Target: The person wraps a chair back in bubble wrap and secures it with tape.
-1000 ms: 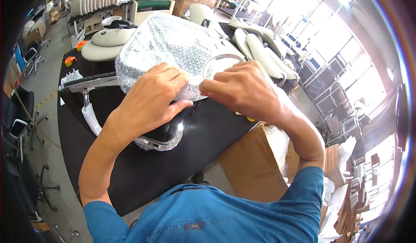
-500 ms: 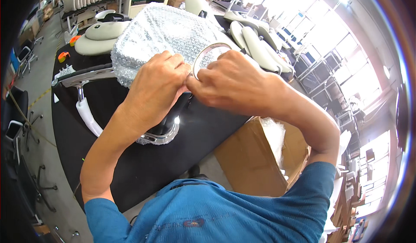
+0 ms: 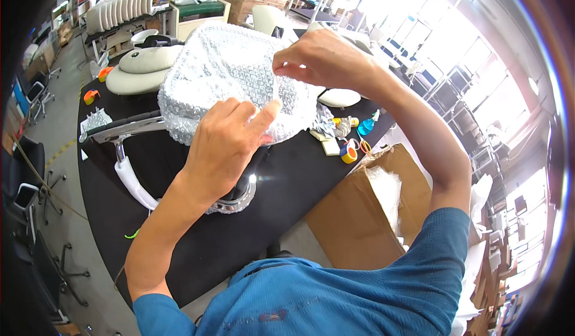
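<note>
A padded chair part sheathed in bubble wrap [image 3: 209, 66] lies on the black-topped table, with a chrome-and-black armrest frame [image 3: 135, 129] reaching out at its left. My left hand [image 3: 221, 147] is closed at the wrap's near edge, index finger on top and thumb lower down. Above it, my right hand [image 3: 326, 57] pinches the upper end of a narrow whitish strip of tape [image 3: 276, 89], which runs down to my left index fingertip. The fingers of my right hand partly hide what they hold.
Beige pads [image 3: 141, 66] lie at the table's far left. Towards the right edge are a yellow-and-blue tape roll [image 3: 348, 153], orange-handled scissors [image 3: 365, 146] and a blue bottle [image 3: 365, 126]. An open cardboard box [image 3: 341, 222] stands beside the table.
My right hand has moved up and away from my left. The white tape ring it had no longer shows, and a strip now spans both hands. Small items at the table's right edge have come into view.
</note>
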### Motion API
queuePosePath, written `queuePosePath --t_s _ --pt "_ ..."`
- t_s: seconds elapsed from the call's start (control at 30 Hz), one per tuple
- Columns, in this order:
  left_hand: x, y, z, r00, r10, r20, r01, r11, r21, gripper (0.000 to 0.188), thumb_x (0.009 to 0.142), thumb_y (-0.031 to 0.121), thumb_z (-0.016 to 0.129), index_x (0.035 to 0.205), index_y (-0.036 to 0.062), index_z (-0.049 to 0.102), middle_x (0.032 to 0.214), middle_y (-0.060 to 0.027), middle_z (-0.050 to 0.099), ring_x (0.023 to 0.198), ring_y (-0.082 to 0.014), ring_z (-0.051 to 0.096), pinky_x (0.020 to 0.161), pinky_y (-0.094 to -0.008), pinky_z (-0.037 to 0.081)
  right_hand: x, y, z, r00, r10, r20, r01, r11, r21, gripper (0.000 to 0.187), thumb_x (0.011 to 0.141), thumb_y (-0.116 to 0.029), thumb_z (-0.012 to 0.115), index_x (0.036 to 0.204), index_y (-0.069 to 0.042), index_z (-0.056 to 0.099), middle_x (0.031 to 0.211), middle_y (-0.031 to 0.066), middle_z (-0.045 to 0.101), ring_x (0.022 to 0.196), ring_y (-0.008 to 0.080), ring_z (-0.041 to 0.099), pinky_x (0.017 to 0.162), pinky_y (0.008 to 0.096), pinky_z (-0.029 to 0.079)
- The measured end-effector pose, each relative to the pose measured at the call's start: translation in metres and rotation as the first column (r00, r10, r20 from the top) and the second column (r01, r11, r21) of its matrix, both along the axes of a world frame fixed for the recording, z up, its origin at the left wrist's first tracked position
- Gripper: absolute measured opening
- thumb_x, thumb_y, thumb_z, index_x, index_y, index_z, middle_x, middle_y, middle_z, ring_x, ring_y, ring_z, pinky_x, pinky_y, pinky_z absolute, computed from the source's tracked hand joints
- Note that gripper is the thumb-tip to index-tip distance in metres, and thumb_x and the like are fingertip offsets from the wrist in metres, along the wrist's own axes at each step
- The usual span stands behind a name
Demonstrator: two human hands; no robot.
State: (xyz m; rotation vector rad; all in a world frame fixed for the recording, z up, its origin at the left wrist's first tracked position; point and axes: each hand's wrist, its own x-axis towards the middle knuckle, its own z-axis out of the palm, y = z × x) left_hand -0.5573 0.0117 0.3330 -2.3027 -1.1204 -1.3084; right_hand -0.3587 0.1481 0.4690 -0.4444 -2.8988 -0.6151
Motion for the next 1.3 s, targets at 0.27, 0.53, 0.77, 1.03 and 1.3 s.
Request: queuePosePath --t_s 0.27,0.53,0.77,1.03,1.3 --pt "-0.004 -0.005 0.002 0.998 0.017 -0.064 -0.017 1.0 -0.002 0.043 0.076 0.013 0.089 0.116 0.0081 0.076 0.097 -0.0063 0.066 0.091 -0.0296 0.063 0.081 -0.0426 0.051 -0.003 0.047 -0.002 0.839 -0.36 -0.409 0.098 0.838 -0.537 0.026 0.1 -0.026 0.073 0.11 -0.005 0.083 0.078 0.0029 0.076 0.07 0.0086 0.066 0.067 0.0279 0.052" --pt "0.011 0.001 0.033 0.98 0.079 -0.181 -0.121 0.964 -0.237 0.06 0.067 0.032 0.094 0.115 0.0006 0.075 0.096 -0.0107 0.059 0.091 -0.0342 0.058 0.082 -0.0455 0.047 0.09 0.043 -0.018 0.547 -0.158 -0.822 -0.265 0.898 -0.35 0.035 0.109 -0.009 0.058 0.141 0.004 0.065 0.092 0.003 0.074 0.084 0.0064 0.065 0.074 0.0228 0.051" --pt "0.041 0.013 0.043 0.93 0.19 -0.315 -0.283 0.917 -0.283 0.081 0.061 0.041 0.097 0.122 -0.0056 0.072 0.097 -0.013 0.053 0.09 -0.0342 0.056 0.083 -0.0453 0.046 0.248 0.129 -0.154 0.196 -0.31 -0.93 0.148 0.947 -0.284 0.043 0.111 -0.013 0.058 0.153 -0.002 0.059 0.115 0.007 0.08 0.087 0.0079 0.063 0.083 0.0252 0.053" --pt "0.052 0.0 0.051 0.819 0.363 -0.444 -0.551 0.715 -0.431 0.097 0.065 0.06 0.092 0.132 -0.0067 0.068 0.109 -0.0156 0.052 0.101 -0.034 0.054 0.09 -0.0458 0.045 0.357 0.256 -0.432 0.279 -0.722 -0.633 0.428 0.684 -0.591 0.038 0.103 -0.012 0.064 0.14 -0.006 0.067 0.107 0.0245 0.074 0.107 0.0408 0.07 0.093 0.0498 0.056" --pt "0.108 0.008 0.063 0.648 0.559 -0.518 -0.762 0.483 -0.431 0.101 0.057 0.063 0.094 0.127 -0.0057 0.071 0.127 -0.0195 0.055 0.108 -0.0376 0.052 0.094 -0.0486 0.044 0.359 0.317 -0.46 0.392 -0.651 -0.65 0.447 0.752 -0.484 0.019 0.093 -0.015 0.078 0.111 -0.01 0.082 0.127 0.009 0.075 0.116 0.031 0.067 0.102 0.0443 0.051"
